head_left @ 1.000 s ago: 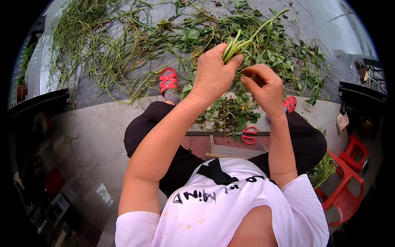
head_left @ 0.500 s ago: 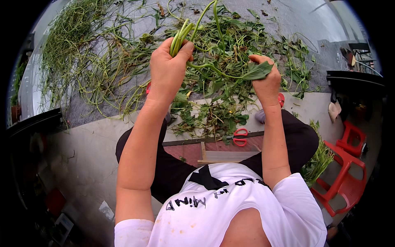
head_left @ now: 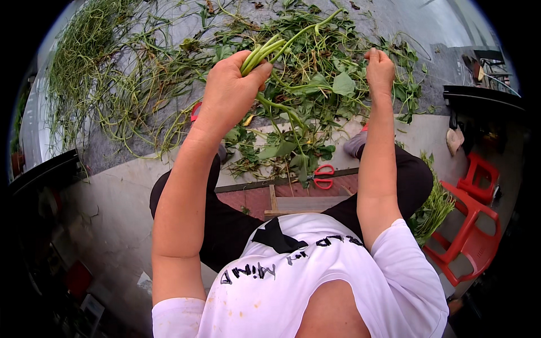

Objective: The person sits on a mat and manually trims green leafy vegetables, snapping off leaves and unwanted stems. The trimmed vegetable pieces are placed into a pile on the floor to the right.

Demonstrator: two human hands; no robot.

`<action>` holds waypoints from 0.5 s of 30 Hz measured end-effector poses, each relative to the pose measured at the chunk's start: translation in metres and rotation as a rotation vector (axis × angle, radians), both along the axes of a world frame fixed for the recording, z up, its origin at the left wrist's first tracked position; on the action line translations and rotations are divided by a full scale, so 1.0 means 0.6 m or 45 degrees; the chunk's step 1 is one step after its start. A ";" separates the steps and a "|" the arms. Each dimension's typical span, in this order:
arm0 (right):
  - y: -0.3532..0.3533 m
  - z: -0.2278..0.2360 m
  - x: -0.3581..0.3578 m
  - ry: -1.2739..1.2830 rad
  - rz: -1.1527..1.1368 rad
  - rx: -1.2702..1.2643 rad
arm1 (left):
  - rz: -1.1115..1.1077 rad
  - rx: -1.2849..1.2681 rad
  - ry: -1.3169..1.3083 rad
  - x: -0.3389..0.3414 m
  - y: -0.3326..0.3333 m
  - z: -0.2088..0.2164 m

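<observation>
My left hand (head_left: 236, 81) is closed around a small bundle of green leafy-vine stems (head_left: 262, 52). A longer stem reaches up and right from the bundle, while others with leaves (head_left: 344, 84) hang below and beside the fist. Farther right, my right hand (head_left: 380, 70) is raised with its fingertips pressed together; whatever they may pinch is too small or hidden to name. Beneath both hands spreads a loose heap of cut green vines and leaves (head_left: 332, 48).
Red-handled scissors (head_left: 323, 181) lie near my feet, by the heap's near edge. Thin stems (head_left: 90, 62) pile up at the far left. At right stand a red plastic chair (head_left: 476, 242), a red stool (head_left: 480, 176) and a bundle of green stems (head_left: 434, 211) beside my leg.
My right hand has moved up and right, away from the leaf it was at. That leaf now hangs free from the stems in my left hand, and the long stem leans further right.
</observation>
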State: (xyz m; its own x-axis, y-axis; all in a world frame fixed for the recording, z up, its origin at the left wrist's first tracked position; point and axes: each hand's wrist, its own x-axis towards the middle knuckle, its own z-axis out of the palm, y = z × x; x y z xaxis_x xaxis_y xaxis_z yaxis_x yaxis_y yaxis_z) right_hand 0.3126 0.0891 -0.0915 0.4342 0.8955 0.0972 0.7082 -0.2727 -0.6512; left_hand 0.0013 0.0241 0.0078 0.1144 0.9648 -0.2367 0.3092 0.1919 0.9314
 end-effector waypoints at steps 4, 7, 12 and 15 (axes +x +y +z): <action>-0.045 0.003 0.043 0.236 -0.095 0.393 | -0.009 -0.033 0.009 -0.005 0.002 -0.019; -0.081 0.061 -0.075 0.260 0.287 0.450 | -0.022 -0.037 -0.009 0.004 0.004 -0.028; -0.127 0.082 -0.238 0.405 0.961 0.413 | -0.008 -0.042 -0.015 0.022 0.004 -0.019; -0.128 0.076 -0.231 0.111 0.959 0.330 | -0.024 0.011 0.033 0.027 0.004 -0.032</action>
State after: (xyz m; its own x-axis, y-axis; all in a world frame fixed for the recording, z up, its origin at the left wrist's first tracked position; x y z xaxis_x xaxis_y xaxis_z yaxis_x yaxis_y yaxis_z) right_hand 0.1738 0.0120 -0.0458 -0.2623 0.9047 0.3357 0.5854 0.4257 -0.6899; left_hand 0.0177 0.0267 -0.0112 0.1268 0.9645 -0.2317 0.3369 0.1778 0.9246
